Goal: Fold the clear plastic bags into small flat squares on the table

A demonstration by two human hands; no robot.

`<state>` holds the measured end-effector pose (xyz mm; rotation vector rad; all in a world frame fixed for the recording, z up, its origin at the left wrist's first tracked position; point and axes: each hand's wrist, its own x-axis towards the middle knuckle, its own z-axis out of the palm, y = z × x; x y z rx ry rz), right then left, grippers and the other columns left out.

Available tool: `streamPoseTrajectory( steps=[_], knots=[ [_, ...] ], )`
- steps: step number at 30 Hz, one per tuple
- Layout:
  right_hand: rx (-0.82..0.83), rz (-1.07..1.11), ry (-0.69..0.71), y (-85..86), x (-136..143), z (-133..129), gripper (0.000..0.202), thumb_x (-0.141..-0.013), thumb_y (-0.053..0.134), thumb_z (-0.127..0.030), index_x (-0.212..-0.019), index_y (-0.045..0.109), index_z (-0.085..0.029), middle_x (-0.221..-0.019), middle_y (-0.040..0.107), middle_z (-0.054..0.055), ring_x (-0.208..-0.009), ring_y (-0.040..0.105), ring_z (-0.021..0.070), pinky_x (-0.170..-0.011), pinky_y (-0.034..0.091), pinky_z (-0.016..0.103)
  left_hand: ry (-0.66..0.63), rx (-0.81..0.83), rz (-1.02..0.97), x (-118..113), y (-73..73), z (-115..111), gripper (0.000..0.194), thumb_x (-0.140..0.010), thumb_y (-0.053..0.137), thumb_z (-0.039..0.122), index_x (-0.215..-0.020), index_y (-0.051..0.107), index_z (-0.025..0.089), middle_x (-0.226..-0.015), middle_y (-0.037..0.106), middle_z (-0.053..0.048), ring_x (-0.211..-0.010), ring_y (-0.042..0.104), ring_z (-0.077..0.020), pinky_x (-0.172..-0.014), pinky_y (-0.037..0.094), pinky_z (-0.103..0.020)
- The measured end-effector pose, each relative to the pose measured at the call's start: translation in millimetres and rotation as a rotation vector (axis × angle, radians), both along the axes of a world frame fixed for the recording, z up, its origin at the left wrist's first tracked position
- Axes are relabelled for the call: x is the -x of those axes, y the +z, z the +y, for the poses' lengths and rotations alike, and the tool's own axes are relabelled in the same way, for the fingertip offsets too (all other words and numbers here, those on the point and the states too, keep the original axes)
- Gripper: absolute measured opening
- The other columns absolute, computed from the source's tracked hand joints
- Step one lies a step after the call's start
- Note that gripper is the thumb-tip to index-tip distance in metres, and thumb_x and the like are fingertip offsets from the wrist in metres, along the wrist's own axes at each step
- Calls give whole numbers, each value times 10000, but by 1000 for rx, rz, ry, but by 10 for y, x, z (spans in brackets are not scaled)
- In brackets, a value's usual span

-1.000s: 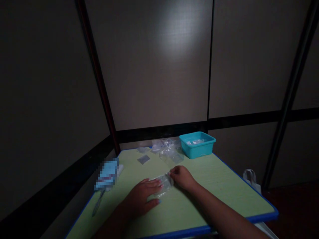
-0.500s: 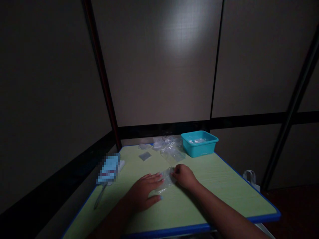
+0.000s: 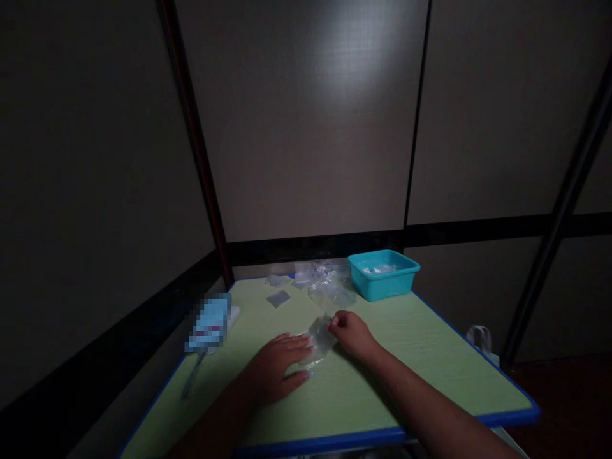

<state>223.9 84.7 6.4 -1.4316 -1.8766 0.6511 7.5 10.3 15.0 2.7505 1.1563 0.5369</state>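
A clear plastic bag (image 3: 319, 338) lies on the table in front of me, and part of it looks greyer and flatter toward its far right side. My left hand (image 3: 280, 366) rests on the bag's left part with fingers stretched and thumb apart. With its fingers pinched, my right hand (image 3: 351, 331) holds the bag's far right edge, slightly above the table. A small grey square (image 3: 278, 298) lies flat beyond my left hand. Farther back is a loose pile of clear plastic bags (image 3: 329, 284).
A turquoise basin (image 3: 385, 287) with clear plastic inside stands at the back right of the green table (image 3: 430, 357). At the left edge a phone-like device (image 3: 210, 324), blurred out, sits on a stand. Walls rise behind and to the left. A white bag handle (image 3: 479, 338) shows beyond the right edge.
My right hand has lifted slightly and moved a little away from me with the bag's edge. The bag's far part now looks flatter and greyer. My left hand stays almost in place.
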Motion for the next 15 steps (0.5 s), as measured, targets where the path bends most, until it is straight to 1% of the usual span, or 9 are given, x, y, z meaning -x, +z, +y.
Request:
streamPoseTrajectory(
  steps=[6, 9, 12, 15],
  knots=[
    [24, 353, 213, -22, 93, 20, 217, -683, 518, -334, -564, 416, -184, -511, 438, -44, -499, 402, 93, -489, 297, 208, 6, -21, 10, -3, -9, 2, 490, -797, 518, 391, -1266, 409, 305, -1308, 461, -21, -1214, 397, -211, -1026, 274, -411],
    [13, 456, 307, 8, 150, -29, 259, -697, 537, -376, -578, 418, -179, -527, 427, -43, -502, 394, 88, -500, 309, 214, 10, -12, 16, -9, 3, 1, 501, -787, 529, 391, -1266, 409, 305, -1310, 459, -20, -1211, 400, -217, -1021, 275, -418],
    [-1, 469, 380, 42, 189, -93, 267, -723, 544, -395, -613, 446, -173, -550, 456, -38, -519, 421, 94, -529, 336, 224, 6, -8, 7, -25, 36, -11, 492, -779, 538, 385, -1251, 428, 299, -1302, 468, -26, -1204, 405, -221, -1017, 274, -417],
    [-51, 375, 415, 93, 183, -178, 252, -761, 527, -404, -674, 505, -168, -626, 530, -11, -603, 490, 120, -596, 371, 245, 1, -4, -11, -44, 76, -32, 446, -777, 540, 369, -1211, 468, 298, -1279, 491, -26, -1175, 433, -215, -1009, 282, -400]
  ],
)
